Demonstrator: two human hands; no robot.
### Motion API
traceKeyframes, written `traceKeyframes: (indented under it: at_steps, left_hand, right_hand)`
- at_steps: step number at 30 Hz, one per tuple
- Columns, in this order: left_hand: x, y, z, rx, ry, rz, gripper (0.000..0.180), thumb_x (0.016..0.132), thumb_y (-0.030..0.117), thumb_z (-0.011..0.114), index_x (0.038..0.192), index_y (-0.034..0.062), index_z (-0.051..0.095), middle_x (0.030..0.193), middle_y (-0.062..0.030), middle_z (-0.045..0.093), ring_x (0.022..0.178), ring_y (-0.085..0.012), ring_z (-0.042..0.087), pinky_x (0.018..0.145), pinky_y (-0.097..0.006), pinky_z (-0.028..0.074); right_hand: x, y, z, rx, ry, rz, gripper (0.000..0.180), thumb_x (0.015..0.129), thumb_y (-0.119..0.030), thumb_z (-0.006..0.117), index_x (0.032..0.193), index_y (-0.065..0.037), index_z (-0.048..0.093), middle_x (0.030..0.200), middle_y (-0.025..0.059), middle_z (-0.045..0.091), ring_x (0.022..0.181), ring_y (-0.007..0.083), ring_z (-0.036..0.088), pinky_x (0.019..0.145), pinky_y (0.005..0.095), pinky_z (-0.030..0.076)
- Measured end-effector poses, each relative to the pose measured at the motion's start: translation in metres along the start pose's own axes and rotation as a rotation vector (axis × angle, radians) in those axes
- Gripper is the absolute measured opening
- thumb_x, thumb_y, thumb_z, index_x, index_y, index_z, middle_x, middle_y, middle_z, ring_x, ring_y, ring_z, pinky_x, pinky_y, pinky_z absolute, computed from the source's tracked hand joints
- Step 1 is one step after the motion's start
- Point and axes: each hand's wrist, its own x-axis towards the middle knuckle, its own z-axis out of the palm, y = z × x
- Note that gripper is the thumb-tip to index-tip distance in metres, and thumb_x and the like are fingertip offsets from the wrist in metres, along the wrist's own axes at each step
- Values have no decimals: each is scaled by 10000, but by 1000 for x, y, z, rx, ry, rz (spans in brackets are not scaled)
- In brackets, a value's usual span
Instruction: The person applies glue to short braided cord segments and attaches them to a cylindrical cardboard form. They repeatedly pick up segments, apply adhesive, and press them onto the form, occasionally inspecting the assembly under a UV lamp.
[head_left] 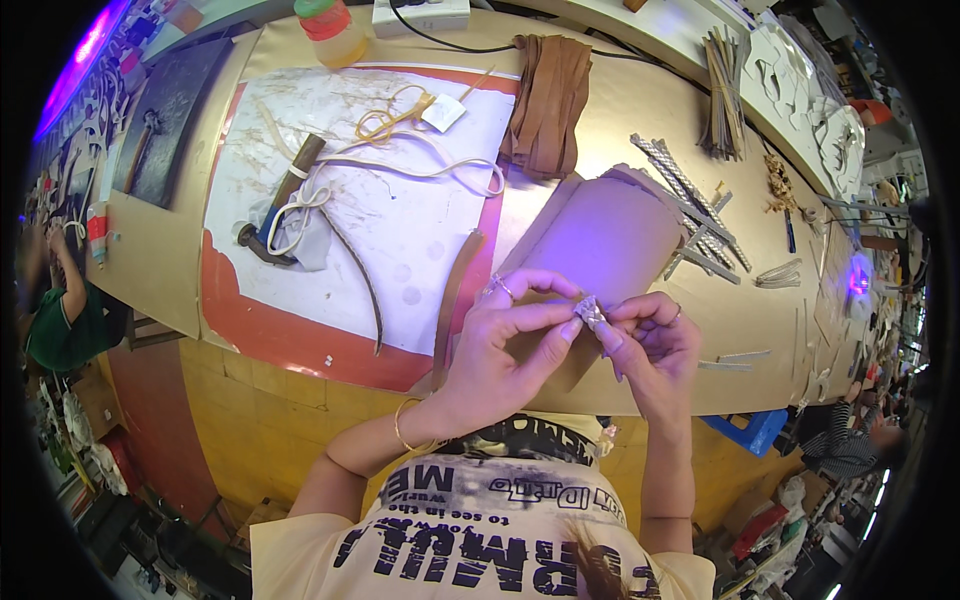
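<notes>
Close to my body, at the table's near edge, both hands meet over a small grey-and-white patterned piece point(590, 312), which looks like a folded strip. Thumb and fingers of my left hand point(515, 335) pinch one side of it. My right hand point(655, 350) grips the other side between thumb and bent fingers. Just beyond them lies a large brown cardboard sheet or roll point(600, 225), partly hidden by my hands. Patterned grey strips point(690, 200) lie crossed at its right, similar in look to the held piece.
A hammer point(290, 205) with a white cord rests on a stained white sheet point(400, 270) at left. Farther back are brown leather strips point(548, 100) and a jar of yellowish liquid point(332, 40). Bundled thin strips point(722, 95) stand back right. Other people sit at both sides.
</notes>
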Motion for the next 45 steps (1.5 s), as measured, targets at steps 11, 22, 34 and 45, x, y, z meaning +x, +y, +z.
traceKeyframes:
  at_steps: [11, 22, 34, 45]
  left_hand:
    - [2, -39, -36, 795, 368, 2, 486, 841, 238, 693, 1251, 26, 542, 1109, -169, 572, 1033, -330, 551, 914, -408, 399]
    - [-2, -67, -54, 291, 330, -183, 140, 879, 112, 630, 964, 7, 594, 845, -92, 661, 647, -146, 579, 595, -277, 462]
    - [-1, -30, -76, -361, 170, -273, 78, 940, 53, 500, 1000, 5, 487, 980, -194, 673, 842, -206, 684, 674, -265, 537]
    - [7, -76, -67, 298, 489, -188, 205, 881, 26, 599, 1066, -29, 528, 927, -124, 638, 733, -115, 608, 619, -245, 484]
  right_hand:
    - [-2, -9, 4, -145, 114, 99, 192, 865, 8, 645, 1054, 37, 629, 818, 29, 642, 679, 45, 558, 552, 167, 413]
    - [1, -11, 2, -162, 119, 59, 198, 885, -40, 648, 1066, 39, 638, 806, 22, 632, 652, 33, 536, 498, 164, 376]
    - [-3, -12, -12, -17, 57, 114, 194, 913, -98, 615, 1056, 33, 628, 874, 44, 637, 619, 47, 510, 553, 192, 399]
    - [-2, 5, -42, 1287, -406, 185, 190, 977, -207, 456, 1100, -87, 535, 744, -40, 438, 556, 41, 436, 606, 267, 415]
